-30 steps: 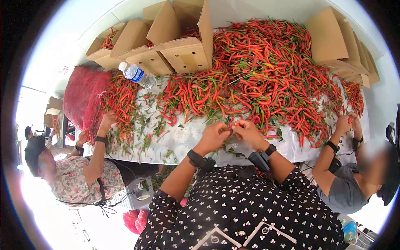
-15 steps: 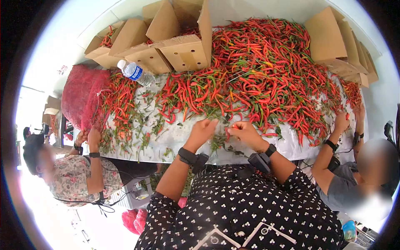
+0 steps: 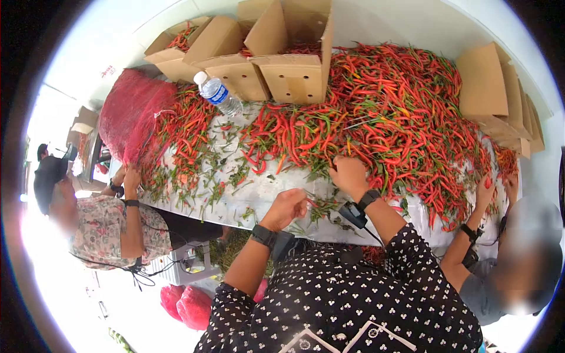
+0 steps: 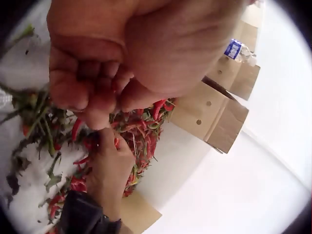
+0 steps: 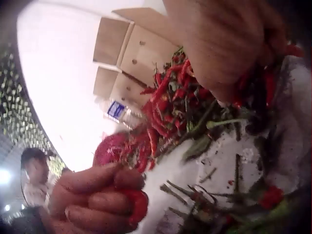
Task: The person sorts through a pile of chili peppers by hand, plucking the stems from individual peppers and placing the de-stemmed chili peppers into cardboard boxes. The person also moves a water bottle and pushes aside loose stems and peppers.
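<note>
My left hand (image 3: 286, 208) is raised over the near part of the table, its fingers curled round a red chili pepper (image 5: 138, 207) that shows in the right wrist view. From the left wrist, only a sliver of red appears between those bent fingers. Up and to the right of it, my right hand (image 3: 351, 175) reaches down at the near edge of the big heap of red chilies (image 3: 394, 112). Red peppers lie right at its fingertips, which are largely hidden; I cannot tell whether they pinch one. Green stems (image 5: 178, 192) lie scattered below both hands.
Cardboard boxes (image 3: 294, 81) stand at the back left, more boxes (image 3: 484, 88) at the back right. A water bottle (image 3: 220, 96) leans near a red mesh sack (image 3: 129, 112). One person (image 3: 118, 226) works at the left, another (image 3: 488, 282) at the right.
My hands, close together at first, have parted. The right went forward to the chili heap; the left drew back a little toward me. The head view has also shifted.
</note>
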{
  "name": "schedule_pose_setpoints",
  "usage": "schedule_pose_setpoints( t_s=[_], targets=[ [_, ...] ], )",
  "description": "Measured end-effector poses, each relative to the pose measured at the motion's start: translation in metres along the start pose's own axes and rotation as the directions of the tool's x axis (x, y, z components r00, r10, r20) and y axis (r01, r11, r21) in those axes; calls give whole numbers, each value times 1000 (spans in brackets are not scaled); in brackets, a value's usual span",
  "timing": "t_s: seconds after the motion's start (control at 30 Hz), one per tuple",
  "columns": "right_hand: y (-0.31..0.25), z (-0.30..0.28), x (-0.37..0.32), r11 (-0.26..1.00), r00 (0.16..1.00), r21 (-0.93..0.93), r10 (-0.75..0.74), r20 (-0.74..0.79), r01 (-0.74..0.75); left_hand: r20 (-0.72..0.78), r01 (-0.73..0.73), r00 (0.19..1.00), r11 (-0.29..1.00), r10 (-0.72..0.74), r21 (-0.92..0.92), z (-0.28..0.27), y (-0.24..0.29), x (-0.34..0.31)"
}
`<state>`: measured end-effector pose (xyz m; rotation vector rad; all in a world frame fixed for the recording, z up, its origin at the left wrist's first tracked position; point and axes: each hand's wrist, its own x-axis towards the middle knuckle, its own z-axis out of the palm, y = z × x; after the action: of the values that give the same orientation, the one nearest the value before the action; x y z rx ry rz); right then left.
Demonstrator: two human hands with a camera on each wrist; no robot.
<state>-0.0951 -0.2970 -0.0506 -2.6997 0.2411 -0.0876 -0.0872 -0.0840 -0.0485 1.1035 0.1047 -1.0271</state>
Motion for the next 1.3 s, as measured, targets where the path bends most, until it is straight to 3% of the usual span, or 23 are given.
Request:
schedule_pose_setpoints(
  t_s=[0.07, 0.1, 0.13, 0.17, 0.2, 0.27, 0.33, 0.47, 0.53, 0.57, 0.67, 0.7, 0.73, 0.77, 0.97, 1.03, 1.07, 1.13, 1.17, 1.2, 1.23, 1.27, 1.3],
  targets=[
    [-3, 7, 0, 999, 999, 23, -40, -10, 40, -31, -27, 999, 996, 30, 79, -4, 2, -3],
    [-1, 8, 0, 961, 996, 275, -10, 87, -14, -94, -45, 994, 988, 59, 146, -6, 2, -5],
    [-3, 3, -1, 861, 981, 500, -4, 193, -94, -155, -56, 984, 976, 90, 211, -5, 4, -7],
    [-4, -3, -4, 653, 918, 694, 7, 396, -304, -164, -60, 982, 978, 94, 200, -5, 6, -9],
    [-8, -6, -6, 659, 915, 688, 0, 403, -303, -163, -72, 982, 989, 93, 133, -6, 7, -10],
    [-21, -18, -9, 204, 812, 800, -35, 583, -565, -166, -92, 981, 994, 100, 57, -5, 12, -10],
    [-29, -22, -9, 190, 799, 799, -96, 594, -571, -67, -112, 992, 986, 104, -127, -3, 16, -11],
    [-43, -15, -10, 227, 844, 843, -124, 522, -488, -50, -134, 990, 985, 129, -105, -1, 15, -7],
    [-47, -13, -11, 345, 883, 851, -112, 457, -396, -23, -180, 982, 973, 185, 145, -3, 13, -5],
    [-49, -12, -11, 349, 881, 849, -116, 458, -396, -26, -183, 982, 973, 188, 141, -4, 13, -4],
    [-53, -11, -9, 599, 935, 768, -90, 344, -226, -72, -233, 963, 938, 258, 256, -1, 15, -4],
    [-54, -13, -9, 600, 933, 767, -93, 346, -225, -62, -290, 938, 872, 340, 395, 2, 16, -6],
    [-56, -17, -8, 431, 891, 820, -74, 447, -376, -40, -336, 908, 782, 417, 526, 4, 19, -9],
    [-57, -19, -7, 243, 835, 822, -76, 545, -514, -44, -336, 907, 782, 419, 524, 5, 22, -11],
    [-55, -2, -9, 48, 712, 724, -148, 687, -688, 179, -435, 892, 679, 416, 591, -7, 43, -21],
    [-64, -6, -10, 5, 650, 663, -187, 736, -749, 285, -395, 919, 632, 273, 667, -16, 51, -25],
    [-66, -4, -10, 10, 647, 661, -188, 738, -751, 282, -395, 919, 634, 276, 665, -20, 55, -27],
    [-68, 2, -8, -48, 577, 600, -346, 740, -799, 377, -355, 911, 782, 166, 513, -25, 63, -32],
    [-70, 5, -8, -81, 576, 591, -361, 733, -802, 376, -356, 911, 783, 169, 511, -24, 65, -36],
    [-68, 8, -2, -77, 574, 590, -362, 734, -804, 504, -369, 858, 803, 101, 468, -21, 65, -41],
    [-68, 9, 9, -169, 671, 653, -284, 685, -739, 621, -376, 783, 823, 36, 426, -19, 66, -46],
    [-69, 9, 18, -252, 753, 710, -198, 627, -658, 620, -377, 784, 822, 37, 427, -19, 67, -50],
    [-69, 8, 25, -218, 791, 764, -69, 608, -607, 572, -291, 820, 879, 27, 377, -19, 69, -53]
  ],
)
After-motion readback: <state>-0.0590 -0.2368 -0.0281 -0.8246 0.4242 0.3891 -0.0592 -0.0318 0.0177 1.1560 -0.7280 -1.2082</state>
